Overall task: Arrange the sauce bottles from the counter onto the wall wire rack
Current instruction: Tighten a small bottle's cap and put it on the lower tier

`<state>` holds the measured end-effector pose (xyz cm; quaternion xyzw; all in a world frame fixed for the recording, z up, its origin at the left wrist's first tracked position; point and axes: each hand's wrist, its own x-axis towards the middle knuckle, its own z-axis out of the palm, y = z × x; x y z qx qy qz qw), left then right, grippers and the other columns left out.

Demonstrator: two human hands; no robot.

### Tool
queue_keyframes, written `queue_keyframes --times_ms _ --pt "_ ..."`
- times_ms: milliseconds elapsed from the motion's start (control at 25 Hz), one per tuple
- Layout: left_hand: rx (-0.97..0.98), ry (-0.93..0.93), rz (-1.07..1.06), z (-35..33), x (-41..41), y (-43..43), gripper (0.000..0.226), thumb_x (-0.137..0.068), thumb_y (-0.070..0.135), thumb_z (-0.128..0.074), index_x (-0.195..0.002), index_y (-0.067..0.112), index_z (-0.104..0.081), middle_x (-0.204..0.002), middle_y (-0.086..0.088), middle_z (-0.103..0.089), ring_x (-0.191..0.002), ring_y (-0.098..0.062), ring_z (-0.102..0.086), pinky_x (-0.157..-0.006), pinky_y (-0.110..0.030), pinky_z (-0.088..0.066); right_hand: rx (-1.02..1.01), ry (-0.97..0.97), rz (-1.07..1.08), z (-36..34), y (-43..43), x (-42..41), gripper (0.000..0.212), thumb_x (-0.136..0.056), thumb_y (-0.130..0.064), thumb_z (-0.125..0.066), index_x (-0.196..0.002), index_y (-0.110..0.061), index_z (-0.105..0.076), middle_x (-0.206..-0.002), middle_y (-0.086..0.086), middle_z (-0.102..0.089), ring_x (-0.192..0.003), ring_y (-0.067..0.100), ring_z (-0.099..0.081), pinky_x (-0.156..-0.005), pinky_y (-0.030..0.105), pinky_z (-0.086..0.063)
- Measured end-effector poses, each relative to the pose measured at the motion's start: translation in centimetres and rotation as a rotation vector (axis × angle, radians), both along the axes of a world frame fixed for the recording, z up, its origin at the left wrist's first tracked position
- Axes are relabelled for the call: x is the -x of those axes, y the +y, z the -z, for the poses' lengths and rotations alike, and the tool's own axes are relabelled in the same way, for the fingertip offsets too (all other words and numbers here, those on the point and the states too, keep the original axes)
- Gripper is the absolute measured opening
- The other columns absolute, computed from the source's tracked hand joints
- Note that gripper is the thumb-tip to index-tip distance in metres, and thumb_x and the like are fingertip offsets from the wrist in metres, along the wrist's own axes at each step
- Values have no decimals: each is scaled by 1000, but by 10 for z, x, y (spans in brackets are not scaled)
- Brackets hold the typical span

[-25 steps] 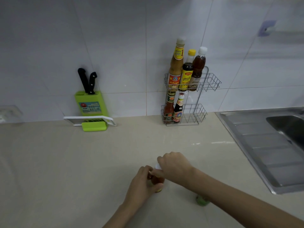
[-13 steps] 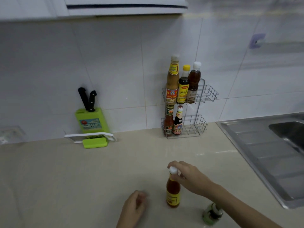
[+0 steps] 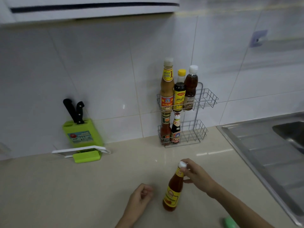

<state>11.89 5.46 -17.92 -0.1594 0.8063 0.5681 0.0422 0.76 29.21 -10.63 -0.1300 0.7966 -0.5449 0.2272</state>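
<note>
A red chilli sauce bottle with a yellow label and white cap is tilted slightly near the counter's front. My right hand grips its neck just below the cap. My left hand rests loosely curled to the bottle's left, holding nothing. The two-tier wire rack stands against the tiled wall. Its upper basket holds three tall bottles at the left. Two small bottles stand in the lower basket. A green-capped bottle shows under my right forearm.
A green knife block with two black-handled knives stands at the left by the wall, with a white and green slicer in front of it. The steel sink and drainboard fill the right side. A cabinet hangs above.
My left hand has let go of the bottle and drawn back to the left. My right hand now holds the bottle alone by the neck and has lifted it. The view has tilted upward.
</note>
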Motion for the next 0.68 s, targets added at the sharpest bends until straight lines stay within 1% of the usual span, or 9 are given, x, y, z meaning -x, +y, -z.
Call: queue_keyframes --times_ms 80,160,200,280,360,440,560,600,680 --pt "-62 -20 -20 -7 23 -3 7 -79 16 -64 -85 16 -64 -79 -8 -65 -65 -7 -64 -61 -23 -53 130 -62 129 -1 9 19 16 -99 -19 -47 -113 -20 -55 -112 17 -61 -102 22 -64 -80 33 -59" --pt "-94 -42 -47 -12 48 -5 14 -72 22 -60 -84 16 -64 -83 -13 -65 -65 -10 -63 -57 -21 -52 232 -90 265 -3 19 39 21 -100 -17 -46 -119 -15 -55 -113 17 -61 -102 23 -64 -79 31 -59" --pt "-106 -46 -63 -13 63 -7 15 -72 22 -59 -85 15 -64 -84 -14 -64 -67 -13 -62 -56 -19 -51 281 -93 336 -4 23 52 24 -100 -17 -45 -121 -13 -54 -113 17 -61 -102 24 -64 -77 30 -60" --pt "-125 -38 -76 -16 93 -10 11 -81 16 -62 -89 9 -64 -87 -15 -64 -74 -19 -61 -56 -18 -51 373 -66 488 -6 32 76 27 -100 -18 -45 -124 -11 -53 -112 17 -61 -102 26 -64 -73 28 -60" --pt "-150 -23 -83 -18 123 -10 7 -91 4 -59 -96 1 -63 -87 -14 -63 -79 -22 -60 -62 -23 -52 464 -7 644 -8 39 98 29 -99 -21 -47 -125 -10 -51 -111 16 -61 -99 25 -64 -72 28 -60" --pt "-180 -6 -102 -21 148 -7 10 -92 -3 -54 -100 -3 -61 -86 -13 -63 -79 -23 -60 -65 -27 -50 542 39 794 -7 48 115 31 -100 -21 -47 -128 -8 -49 -114 16 -60 -98 24 -64 -76 34 -59" --pt "-196 76 -178 -25 183 -1 15 -92 -8 -48 -96 -1 -60 -85 -12 -63 -81 -23 -59 -67 -27 -50 548 97 898 -3 61 140 33 -99 -21 -48 -130 -8 -48 -121 22 -56 -104 28 -63 -87 45 -55" --pt "-191 110 -212 -24 194 -1 18 -92 -10 -46 -93 1 -60 -84 -11 -63 -82 -25 -59 -68 -27 -51 535 115 909 -2 64 148 33 -99 -22 -49 -129 -9 -48 -120 22 -56 -106 28 -62 -90 46 -54" --pt "-178 151 -275 -22 214 -3 25 -91 -13 -43 -89 7 -59 -85 -11 -63 -84 -27 -60 -68 -25 -52 542 151 917 -7 65 161 31 -98 -22 -50 -128 -12 -50 -116 17 -57 -104 25 -62 -91 44 -54"
